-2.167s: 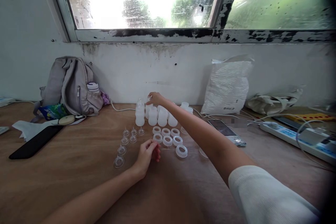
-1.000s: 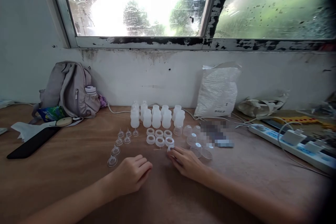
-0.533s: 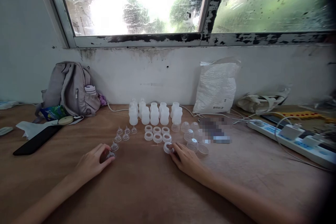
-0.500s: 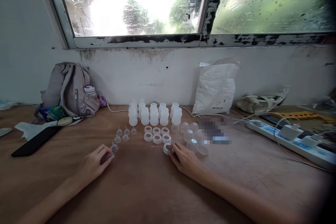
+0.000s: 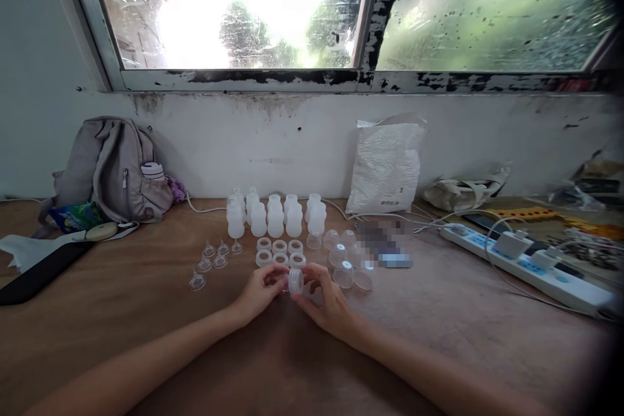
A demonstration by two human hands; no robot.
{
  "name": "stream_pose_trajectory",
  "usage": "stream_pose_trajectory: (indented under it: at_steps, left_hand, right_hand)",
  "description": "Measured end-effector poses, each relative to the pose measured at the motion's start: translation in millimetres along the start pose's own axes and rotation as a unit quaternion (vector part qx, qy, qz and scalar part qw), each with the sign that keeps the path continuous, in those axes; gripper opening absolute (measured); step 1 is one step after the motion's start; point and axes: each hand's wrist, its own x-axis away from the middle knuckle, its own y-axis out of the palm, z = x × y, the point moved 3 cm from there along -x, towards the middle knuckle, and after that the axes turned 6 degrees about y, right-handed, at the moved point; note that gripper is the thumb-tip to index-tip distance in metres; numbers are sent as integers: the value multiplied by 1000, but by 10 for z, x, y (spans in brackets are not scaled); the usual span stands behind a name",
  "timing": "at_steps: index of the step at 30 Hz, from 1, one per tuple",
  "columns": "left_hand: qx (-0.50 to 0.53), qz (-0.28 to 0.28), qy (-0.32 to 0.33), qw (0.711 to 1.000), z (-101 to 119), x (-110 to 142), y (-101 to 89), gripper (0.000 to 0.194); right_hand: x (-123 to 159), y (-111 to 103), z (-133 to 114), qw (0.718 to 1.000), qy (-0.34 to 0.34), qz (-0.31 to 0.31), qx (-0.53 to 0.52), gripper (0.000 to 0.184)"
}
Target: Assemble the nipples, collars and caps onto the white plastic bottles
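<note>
My right hand (image 5: pixel 330 304) holds a clear white screw ring (image 5: pixel 295 281) on its side between thumb and fingers. Close against it, my left hand (image 5: pixel 258 294) pinches a clear bottle teat (image 5: pixel 285 283), mostly hidden by the fingers and the ring. More screw rings (image 5: pixel 279 246) lie in two rows just behind the hands. Several clear teats (image 5: pixel 197 282) rest upright on the table to the left. Clear dome caps (image 5: pixel 343 275), several of them, sit to the right. At the back stand frosted white baby bottles (image 5: pixel 275 219) in paired columns.
On the brown table (image 5: pixel 146 338), a grey backpack (image 5: pixel 110 169) and a black flat object (image 5: pixel 46 272) are at left. A white plastic bag (image 5: pixel 386 166) leans on the wall. A power strip (image 5: pixel 526 266) with cables lies right, near a blurred-out patch (image 5: pixel 383 242).
My left hand has brought a teat rightward from the left group. My right hand has lifted a ring and turned it on its side. Both hands have come together at the middle.
</note>
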Motion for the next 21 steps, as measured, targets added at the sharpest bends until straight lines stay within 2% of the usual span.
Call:
stream_pose_trajectory:
  at_steps: [3, 8, 13, 17, 21]
  left_hand:
    - [37, 13, -1, 999, -127, -30, 67, 27]
    - [66, 22, -17, 997, -122, 26, 39, 36]
    - [149, 19, -38, 988, -52, 77, 46, 43]
    - [262, 1, -66, 963, -19, 103, 94, 50]
    - [263, 23, -72, 962, -19, 120, 87, 45]
  right_hand:
    - [-23, -16, -6, 1000, -12, 0, 4, 39]
    - [-49, -23, -93, 998, -53, -30, 32, 39]
    - [-37, -9, -108, 996, -46, -36, 71, 41]
    - [-37, 10, -82, 995, -44, -34, 77, 41]
    - [-48, 9, -19, 999, 12, -37, 24, 36]
